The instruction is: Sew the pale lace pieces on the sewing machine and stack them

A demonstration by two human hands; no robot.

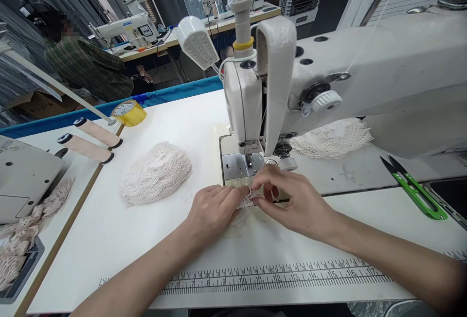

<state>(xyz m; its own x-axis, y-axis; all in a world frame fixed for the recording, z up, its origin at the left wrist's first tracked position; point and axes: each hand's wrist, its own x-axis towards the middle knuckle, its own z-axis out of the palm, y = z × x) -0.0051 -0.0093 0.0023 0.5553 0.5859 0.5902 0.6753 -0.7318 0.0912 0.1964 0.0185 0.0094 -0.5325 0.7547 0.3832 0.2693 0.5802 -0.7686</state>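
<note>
In the head view, a small piece of pale pink lace (241,218) lies just in front of the needle plate (235,165) of a white sewing machine (248,98). My left hand (215,207) rests on the table with its fingers pressed together on the lace, gripping its left side. My right hand (292,198) pinches the right edge of the same piece between thumb and fingers. The fingers hide much of the lace. Above and behind the hands is the presser foot (249,160), with no fabric visible under it.
A lace pile (158,173) sits on the left, another lace pile (332,138) behind the machine. Green-handled snips (419,193) lie at right. Thread cones (87,148) and yellow tape (129,113) stand far left. A printed ruler (262,278) runs along the front edge. A person (87,66) sits beyond.
</note>
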